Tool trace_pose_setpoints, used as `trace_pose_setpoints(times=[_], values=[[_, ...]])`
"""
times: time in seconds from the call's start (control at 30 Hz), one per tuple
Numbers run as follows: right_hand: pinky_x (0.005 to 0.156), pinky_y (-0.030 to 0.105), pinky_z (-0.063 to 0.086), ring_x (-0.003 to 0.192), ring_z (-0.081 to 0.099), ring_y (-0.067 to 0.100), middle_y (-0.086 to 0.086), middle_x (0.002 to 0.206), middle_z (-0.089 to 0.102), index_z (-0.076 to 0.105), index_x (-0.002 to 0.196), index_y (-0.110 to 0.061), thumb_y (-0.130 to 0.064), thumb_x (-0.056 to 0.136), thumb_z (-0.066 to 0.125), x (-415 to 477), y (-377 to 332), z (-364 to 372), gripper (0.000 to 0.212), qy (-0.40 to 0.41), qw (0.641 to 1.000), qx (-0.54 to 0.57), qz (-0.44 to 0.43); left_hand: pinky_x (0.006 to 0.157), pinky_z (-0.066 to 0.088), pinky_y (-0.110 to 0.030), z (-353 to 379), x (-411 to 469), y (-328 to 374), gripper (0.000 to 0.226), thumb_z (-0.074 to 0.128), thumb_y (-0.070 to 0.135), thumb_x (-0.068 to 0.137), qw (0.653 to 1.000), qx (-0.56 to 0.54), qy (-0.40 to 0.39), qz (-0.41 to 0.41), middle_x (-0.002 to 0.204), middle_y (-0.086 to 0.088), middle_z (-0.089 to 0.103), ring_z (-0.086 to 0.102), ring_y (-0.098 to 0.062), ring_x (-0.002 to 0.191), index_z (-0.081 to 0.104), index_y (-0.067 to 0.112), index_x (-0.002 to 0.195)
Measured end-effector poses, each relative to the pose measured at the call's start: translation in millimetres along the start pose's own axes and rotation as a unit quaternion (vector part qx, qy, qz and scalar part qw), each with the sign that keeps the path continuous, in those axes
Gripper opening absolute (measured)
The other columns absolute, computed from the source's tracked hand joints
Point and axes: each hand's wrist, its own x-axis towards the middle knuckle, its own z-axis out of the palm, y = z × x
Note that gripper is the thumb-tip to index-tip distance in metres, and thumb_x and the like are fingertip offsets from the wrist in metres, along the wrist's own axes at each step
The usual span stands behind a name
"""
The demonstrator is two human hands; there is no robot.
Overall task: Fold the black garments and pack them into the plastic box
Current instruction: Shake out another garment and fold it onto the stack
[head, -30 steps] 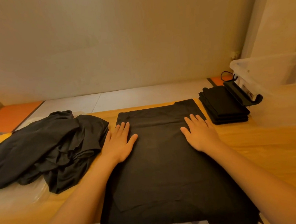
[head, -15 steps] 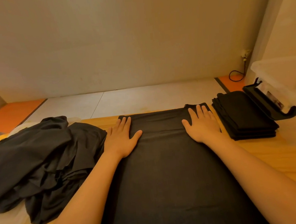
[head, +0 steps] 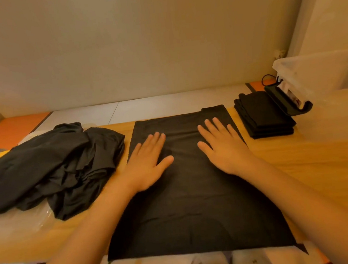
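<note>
At the far left, a loose pile of black garments [head: 50, 166] lies crumpled on the wooden table [head: 323, 170]. The cloth is soft and thin, with many folds and no clear shape, and part of it rests on a clear plastic film [head: 38, 219] that shines a little. Just beside the pile, the left hand [head: 148, 162] lies flat on a black garment [head: 192, 194], with its fingers straight and close together and the thumb set apart; it holds nothing. This garment is spread smooth in the middle of the table as a long rectangle. Its near edge hangs a little over the table edge, and a narrow folded part shows at its far right corner. The right hand [head: 224, 146] presses flat on the same cloth, with its fingers straight and slightly spread, near that folded part. Further right, apart from the flat garment, stands a neat stack of folded black garments [head: 261, 116], square, in several even layers. Next to it, a black clip [head: 286, 102] of hard plastic hangs open at the side of the plastic box [head: 323, 73]. The box is translucent and rectangular with a thick rim, and it stands at the right end of the table. I cannot tell what is inside it.
</note>
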Motion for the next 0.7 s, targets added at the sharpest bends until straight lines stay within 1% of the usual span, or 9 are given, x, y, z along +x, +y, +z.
trace_pose_setpoints(times=[0.07,0.13,0.2,0.3,0.43,0.5,0.57,0.63,0.7], values=[[0.118,0.04,-0.007,0.146,-0.017,0.018,-0.002,0.161,-0.01,-0.001,0.153,-0.03,-0.049,0.102,0.018,-34,-9,5,0.057,-0.028,1.0,-0.009,-0.004,0.119,-0.008,-0.03,2,-36,18,0.081,0.011,0.072,0.084,1.0,-0.001,-0.014,0.022,0.158,0.014,-0.015,-0.017,-0.004,0.144,-0.009,0.032,0.151],[0.118,0.04,-0.008,0.146,-0.018,0.018,-0.002,0.161,-0.012,-0.004,0.153,-0.032,-0.049,0.102,0.018,-67,-10,15,0.057,-0.047,0.999,-0.017,0.005,0.118,-0.01,-0.029,7,-70,28,0.078,0.013,0.072,0.084,0.999,-0.011,-0.019,0.026,0.156,0.018,-0.017,-0.021,-0.001,0.142,-0.011,0.038,0.149],[0.118,0.039,-0.008,0.146,-0.018,0.017,-0.003,0.161,-0.012,-0.005,0.152,-0.033,-0.049,0.102,0.017,-92,-9,24,0.057,-0.061,0.998,-0.015,0.017,0.118,-0.011,-0.028,18,-97,32,0.076,0.006,0.072,0.081,0.999,0.002,-0.034,0.024,0.155,0.019,-0.019,-0.024,0.001,0.141,-0.013,0.041,0.147],[0.118,0.038,-0.007,0.146,-0.017,0.015,-0.005,0.161,-0.01,-0.006,0.152,-0.033,-0.048,0.102,0.017,-110,-8,26,0.057,-0.04,0.999,-0.011,0.023,0.12,-0.009,-0.03,31,-121,34,0.073,0.0,0.069,0.081,0.999,0.023,-0.025,0.024,0.155,0.019,-0.02,-0.025,0.003,0.14,-0.014,0.041,0.147],[0.117,0.035,-0.009,0.146,-0.015,0.011,-0.008,0.161,-0.007,-0.003,0.152,-0.033,-0.049,0.101,0.019,-134,-13,20,0.058,0.031,0.999,0.003,0.002,0.117,-0.009,-0.022,27,-139,33,0.069,0.013,0.064,0.089,0.999,-0.031,0.036,0.027,0.155,0.024,-0.017,-0.02,0.009,0.14,-0.011,0.04,0.149],[0.117,0.033,-0.01,0.145,-0.016,0.009,-0.011,0.159,-0.009,0.0,0.152,-0.033,-0.063,0.094,0.014,-149,-19,20,0.066,0.033,0.999,0.018,-0.032,0.118,-0.005,-0.023,28,-147,30,0.075,0.021,0.069,0.088,0.997,-0.051,0.048,0.037,0.156,0.023,-0.013,-0.016,0.008,0.141,-0.007,0.038,0.15],[0.118,0.032,-0.007,0.146,-0.011,0.009,-0.011,0.159,-0.004,0.007,0.152,-0.031,-0.075,0.081,0.011,-165,-24,27,0.084,0.038,0.997,-0.001,-0.07,0.118,-0.003,-0.024,31,-158,28,0.089,0.034,0.077,0.082,0.996,-0.038,0.05,0.057,0.157,0.022,-0.012,-0.013,0.006,0.143,-0.005,0.037,0.152],[0.119,0.035,0.008,0.147,0.009,0.016,-0.003,0.158,0.021,0.027,0.15,-0.025,-0.08,0.075,0.034,-179,-23,38,0.093,0.052,0.992,-0.04,-0.105,0.12,0.002,-0.028,38,-166,21,0.105,0.053,0.076,0.073,0.994,0.031,0.068,0.077,0.16,0.017,-0.006,-0.005,-0.001,0.146,-0.001,0.034,0.153],[0.113,0.043,0.018,0.143,0.026,0.021,0.003,0.151,0.038,0.039,0.145,-0.021,-0.071,0.064,0.067,-189,-16,49,0.099,0.068,0.987,-0.068,-0.131,0.119,0.014,-0.034,47,-174,8,0.111,0.074,0.06,0.066,0.987,0.089,0.094,0.092,0.161,0.006,0.012,0.013,-0.013,0.147,0.013,0.028,0.154]])
